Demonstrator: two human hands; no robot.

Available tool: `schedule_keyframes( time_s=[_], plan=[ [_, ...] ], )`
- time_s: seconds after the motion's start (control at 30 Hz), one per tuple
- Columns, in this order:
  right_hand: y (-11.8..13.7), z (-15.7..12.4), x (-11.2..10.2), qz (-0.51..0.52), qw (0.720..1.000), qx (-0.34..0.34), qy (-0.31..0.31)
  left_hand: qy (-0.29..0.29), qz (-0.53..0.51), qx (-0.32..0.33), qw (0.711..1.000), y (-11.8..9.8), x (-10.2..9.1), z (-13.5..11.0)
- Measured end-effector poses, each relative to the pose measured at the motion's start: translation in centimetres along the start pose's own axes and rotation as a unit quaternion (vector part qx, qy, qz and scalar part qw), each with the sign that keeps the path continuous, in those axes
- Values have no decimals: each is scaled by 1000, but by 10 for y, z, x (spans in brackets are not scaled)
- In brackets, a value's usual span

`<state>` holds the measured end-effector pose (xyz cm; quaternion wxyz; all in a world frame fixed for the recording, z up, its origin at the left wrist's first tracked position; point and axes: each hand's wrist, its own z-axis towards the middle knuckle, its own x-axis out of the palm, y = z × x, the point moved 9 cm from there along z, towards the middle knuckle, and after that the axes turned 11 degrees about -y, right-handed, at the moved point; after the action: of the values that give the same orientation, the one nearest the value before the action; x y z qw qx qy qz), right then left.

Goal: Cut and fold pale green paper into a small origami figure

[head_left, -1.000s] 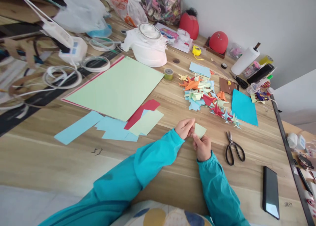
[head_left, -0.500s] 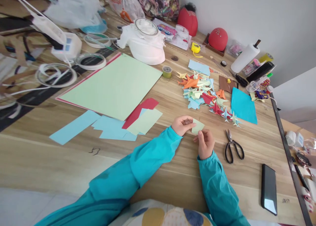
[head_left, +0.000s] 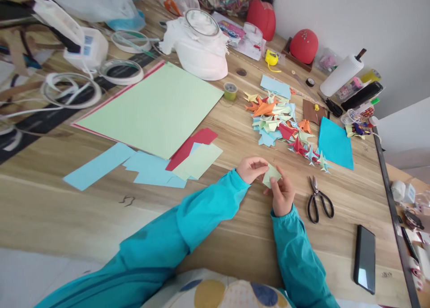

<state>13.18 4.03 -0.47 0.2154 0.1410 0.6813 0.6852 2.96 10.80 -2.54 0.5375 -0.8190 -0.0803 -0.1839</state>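
Observation:
A small pale green paper piece (head_left: 270, 175) is held between both my hands just above the wooden table (head_left: 235, 236). My left hand (head_left: 251, 169) pinches its left edge with curled fingers. My right hand (head_left: 282, 195) grips its lower right side, thumb on top. Both arms wear teal sleeves. Beyond my hands lies a pile of folded paper figures (head_left: 282, 126) in orange, red, blue and green.
Black scissors (head_left: 319, 200) lie right of my right hand and a black phone (head_left: 364, 258) lies nearer the table's edge. A large green sheet (head_left: 151, 108), blue and red offcuts (head_left: 151, 169), a teal sheet (head_left: 335, 144), tape rolls and a white container (head_left: 201, 52) are spread around.
My hands have drawn closer together around the green paper piece, which now looks more folded and smaller. The camera view shifted slightly.

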Motion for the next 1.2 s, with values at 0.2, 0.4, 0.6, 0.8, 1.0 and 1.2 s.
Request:
schedule_keyframes(
  time_s=[0.2,0.4,0.6,0.8,1.0,1.2],
  plan=[
    [0,-1,1,35,999,23,-3,14,-9,-22,1000,2,2,0],
    [4,0,-6,21,999,-21,-32,17,-20,-31,999,2,1,1],
    [9,-1,-7,15,997,-76,-29,17,-27,-33,999,5,0,3],
    [7,0,-7,-3,996,-77,-34,16,-46,-28,998,4,0,3],
    [9,-1,-7,-21,994,-104,-26,-2,-28,19,999,-4,0,2],
    [4,0,-2,17,999,-33,-9,2,-36,21,999,-1,0,5]
  ],
)
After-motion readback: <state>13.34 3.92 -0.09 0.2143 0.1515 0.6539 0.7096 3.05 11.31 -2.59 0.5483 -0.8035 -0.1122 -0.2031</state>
